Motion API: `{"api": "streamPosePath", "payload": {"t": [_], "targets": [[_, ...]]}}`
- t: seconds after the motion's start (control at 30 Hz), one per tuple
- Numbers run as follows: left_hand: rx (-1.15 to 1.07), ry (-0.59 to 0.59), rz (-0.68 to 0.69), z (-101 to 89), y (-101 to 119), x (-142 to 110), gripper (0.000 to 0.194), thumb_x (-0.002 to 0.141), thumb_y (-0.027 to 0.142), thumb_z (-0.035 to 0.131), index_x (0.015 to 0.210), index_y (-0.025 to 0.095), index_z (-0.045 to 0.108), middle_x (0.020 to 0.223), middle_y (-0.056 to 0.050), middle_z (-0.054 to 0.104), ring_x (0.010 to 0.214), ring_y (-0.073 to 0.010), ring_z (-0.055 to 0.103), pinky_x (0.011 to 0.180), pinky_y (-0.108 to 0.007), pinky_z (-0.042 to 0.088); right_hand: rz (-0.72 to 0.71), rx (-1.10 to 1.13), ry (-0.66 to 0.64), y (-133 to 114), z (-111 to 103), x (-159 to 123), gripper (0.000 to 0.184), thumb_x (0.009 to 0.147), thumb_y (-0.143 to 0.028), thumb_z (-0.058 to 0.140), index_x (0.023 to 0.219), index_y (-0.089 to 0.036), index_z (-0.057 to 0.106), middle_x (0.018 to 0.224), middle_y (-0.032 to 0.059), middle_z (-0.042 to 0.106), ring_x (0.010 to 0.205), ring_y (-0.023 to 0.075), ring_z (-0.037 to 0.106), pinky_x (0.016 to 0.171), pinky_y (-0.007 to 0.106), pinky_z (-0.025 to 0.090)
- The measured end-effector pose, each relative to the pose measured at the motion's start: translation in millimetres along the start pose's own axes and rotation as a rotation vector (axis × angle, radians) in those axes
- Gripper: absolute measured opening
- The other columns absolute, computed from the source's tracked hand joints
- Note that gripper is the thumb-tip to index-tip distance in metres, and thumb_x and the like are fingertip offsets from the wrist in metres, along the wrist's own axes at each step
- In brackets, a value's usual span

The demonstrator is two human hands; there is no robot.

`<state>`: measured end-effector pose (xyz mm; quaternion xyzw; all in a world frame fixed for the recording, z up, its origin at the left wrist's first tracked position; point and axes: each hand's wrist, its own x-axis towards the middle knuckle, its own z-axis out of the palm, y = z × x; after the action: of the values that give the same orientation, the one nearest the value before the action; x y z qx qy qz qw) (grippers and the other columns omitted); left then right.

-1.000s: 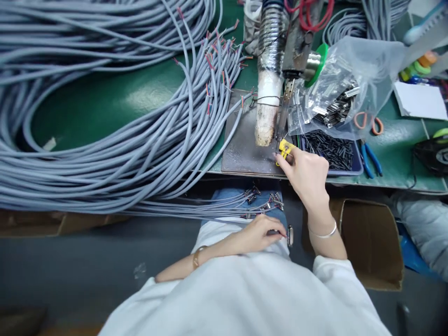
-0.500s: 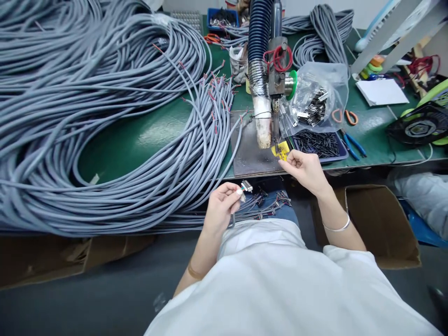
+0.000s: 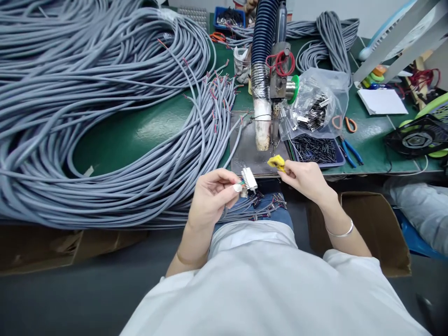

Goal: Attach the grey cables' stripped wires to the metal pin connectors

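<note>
My left hand (image 3: 215, 193) is closed in a pinch on the wire end of a grey cable, just behind a metal multi-pin connector (image 3: 249, 179). The connector tilts up over my lap, near the bench edge. A white patch covers the tip of my left thumb. My right hand (image 3: 308, 181) pinches a small yellow piece (image 3: 276, 162) whose exact kind I cannot make out. That piece is just below the tip of an upright soldering iron (image 3: 276, 119), over the dark metal plate (image 3: 241, 156). Several finished-looking cable ends with connectors (image 3: 268, 205) lie across my lap.
Grey cable coils (image 3: 140, 191) fill the bench's left side. A fume hose (image 3: 262, 79) stands beside a solder spool (image 3: 292, 89). To the right are a bag of metal connectors (image 3: 315, 109), a tray of black tubes (image 3: 315, 148), blue-handled pliers (image 3: 351, 151) and a small fan (image 3: 420, 137).
My right hand has drawn the yellow piece down and slightly left, away from the iron's tip, and turned it. My left hand has raised and turned the connector, showing its row of pins.
</note>
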<state>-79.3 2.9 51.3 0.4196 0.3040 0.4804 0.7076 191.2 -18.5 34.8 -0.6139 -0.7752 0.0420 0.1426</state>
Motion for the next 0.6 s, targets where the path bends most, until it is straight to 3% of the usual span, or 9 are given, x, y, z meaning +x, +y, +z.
{"api": "streamPosePath", "payload": {"t": [0.1, 0.17, 0.27, 0.37, 0.47, 0.6], "targets": [[0.064, -0.078, -0.080, 16.1, -19, 12, 0.026, 0.070, 0.032, 0.086, 0.075, 0.015, 0.068, 0.064, -0.001, 0.067, 0.042, -0.0045, 0.047, 0.036, -0.016, 0.036, 0.063, -0.063, 0.036, 7, 1, 2, 0.028, 0.093, -0.036, 0.061, 0.070, -0.021, 0.053, 0.058, -0.0045, 0.055, 0.052, 0.0105, 0.048, 0.055, 0.027, 0.025], [0.093, -0.092, -0.131, 23.7, -40, 21, 0.027, 0.072, 0.033, 0.085, 0.078, 0.014, 0.067, 0.066, -0.001, 0.068, 0.042, -0.0038, 0.048, 0.037, -0.016, 0.037, 0.124, -0.034, 0.182, 9, -1, 3, 0.027, 0.094, -0.040, 0.061, 0.075, -0.021, 0.057, 0.056, -0.0050, 0.053, 0.050, 0.0102, 0.049, 0.054, 0.027, 0.028], [0.118, -0.040, -0.154, 29.9, -71, 35, 0.031, 0.074, 0.036, 0.083, 0.081, 0.013, 0.064, 0.066, -0.001, 0.067, 0.039, -0.0029, 0.048, 0.037, -0.015, 0.034, 0.143, 0.166, 0.492, 5, -6, -2, 0.018, 0.098, -0.035, 0.054, 0.104, -0.021, 0.063, 0.059, -0.0061, 0.056, 0.048, 0.0099, 0.053, 0.052, 0.025, 0.036], [0.116, 0.016, -0.136, 32.5, -88, 43, 0.030, 0.077, 0.036, 0.081, 0.081, 0.013, 0.062, 0.067, 0.000, 0.065, 0.039, -0.0030, 0.049, 0.037, -0.015, 0.034, 0.136, 0.406, 0.679, -3, -7, -13, 0.029, 0.101, -0.029, 0.050, 0.129, -0.023, 0.053, 0.080, -0.0014, 0.072, 0.055, 0.0113, 0.065, 0.054, 0.025, 0.049], [0.126, 0.048, -0.107, 35.7, -90, 46, 0.027, 0.079, 0.033, 0.080, 0.080, 0.013, 0.061, 0.063, 0.002, 0.061, 0.039, -0.0024, 0.048, 0.037, -0.014, 0.032, 0.136, 0.449, 0.675, -10, 2, -21, 0.018, 0.097, -0.026, 0.059, 0.115, -0.024, 0.062, 0.093, 0.0014, 0.077, 0.072, 0.0143, 0.075, 0.067, 0.027, 0.060], [0.134, 0.072, -0.072, 42.0, -83, 48, 0.027, 0.078, 0.032, 0.080, 0.077, 0.014, 0.061, 0.058, 0.005, 0.054, 0.038, -0.0018, 0.046, 0.037, -0.014, 0.031, -0.011, 0.370, 0.576, -16, 25, -17, 0.004, 0.093, -0.020, 0.064, 0.096, -0.022, 0.066, 0.099, 0.0041, 0.078, 0.091, 0.0165, 0.077, 0.080, 0.029, 0.062]]}}
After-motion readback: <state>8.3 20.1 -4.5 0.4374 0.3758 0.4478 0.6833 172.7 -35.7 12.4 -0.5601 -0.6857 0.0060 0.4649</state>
